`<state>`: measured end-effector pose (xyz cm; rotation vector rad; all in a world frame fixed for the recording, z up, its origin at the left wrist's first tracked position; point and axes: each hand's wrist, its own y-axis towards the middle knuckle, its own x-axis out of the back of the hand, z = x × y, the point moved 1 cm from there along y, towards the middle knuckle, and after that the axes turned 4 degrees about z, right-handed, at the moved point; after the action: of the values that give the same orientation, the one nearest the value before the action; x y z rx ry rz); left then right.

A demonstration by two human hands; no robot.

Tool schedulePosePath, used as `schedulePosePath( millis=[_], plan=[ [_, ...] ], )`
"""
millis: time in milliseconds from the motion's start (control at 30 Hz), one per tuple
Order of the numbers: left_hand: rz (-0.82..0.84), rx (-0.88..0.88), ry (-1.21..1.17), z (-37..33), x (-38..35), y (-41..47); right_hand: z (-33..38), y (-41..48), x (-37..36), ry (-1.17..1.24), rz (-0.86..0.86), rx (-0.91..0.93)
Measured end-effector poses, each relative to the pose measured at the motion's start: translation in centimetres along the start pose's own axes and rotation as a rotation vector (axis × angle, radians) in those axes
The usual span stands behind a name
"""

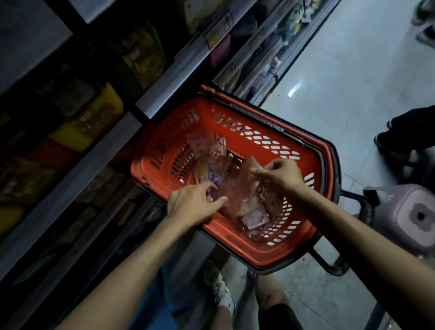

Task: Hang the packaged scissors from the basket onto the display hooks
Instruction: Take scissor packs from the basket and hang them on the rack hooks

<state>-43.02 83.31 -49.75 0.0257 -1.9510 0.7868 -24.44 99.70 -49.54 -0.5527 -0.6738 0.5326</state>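
Roughly counted: one basket [279,256]; several scissors packages [201,141].
Left hand [195,203]: curled, grip unclear.
Right hand [280,175]: pinched on pink package [241,189].

Grey metal shop shelving [78,179] runs in tiers down the left of a dim store aisle, much of its stock lost in shadow. Yellow plastic packs [98,115] sit at the front edge of a middle shelf, and small paper price tags [217,34] line the front edge of a shelf farther along. The pale, glossy tiled floor [353,113] shows a small white glare of reflected light [294,90] near the foot of the shelving. A lilac, square-topped plastic stool [414,214] stands on the floor at right. Just beyond it is a bystander's dark-trousered leg and shoe [421,127]. Farther off is a blurred pair of shod feet [433,34].
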Motion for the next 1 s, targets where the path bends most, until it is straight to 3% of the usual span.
schedulePosePath(
  millis=[233, 433, 533, 633, 700, 833, 1000],
  plan=[
    [-0.025, -0.115, 0.022, -0.3, 0.3, -0.8, 4.1, -4.4, 2.7, 0.235, 0.214, 0.039],
    [-0.500, -0.527, -0.001, -1.9, 1.1, -0.8, 5.8, -5.2, 2.3, 0.304, 0.394, -0.077],
    [-0.512, -0.402, -0.167, -2.9, 1.7, -0.6, 5.2, -3.9, 1.7, 0.504, 0.512, -0.204],
    [-0.412, -0.109, -0.332, -1.6, 1.5, 0.0, 2.8, -0.6, 0.0, 0.604, 0.398, -0.318],
    [-0.428, 0.012, -0.407, -0.2, 1.0, 0.8, 0.2, 1.8, -1.9, 0.424, 0.298, -0.313],
    [-0.533, 0.146, -0.533, 1.3, 0.0, 1.9, -5.2, 5.3, -5.8, -0.386, 0.218, -0.158],
    [-0.523, 0.101, -0.416, 1.1, -1.0, 1.7, -9.2, 5.6, -7.8, -0.804, 0.294, -0.168]
  ],
)
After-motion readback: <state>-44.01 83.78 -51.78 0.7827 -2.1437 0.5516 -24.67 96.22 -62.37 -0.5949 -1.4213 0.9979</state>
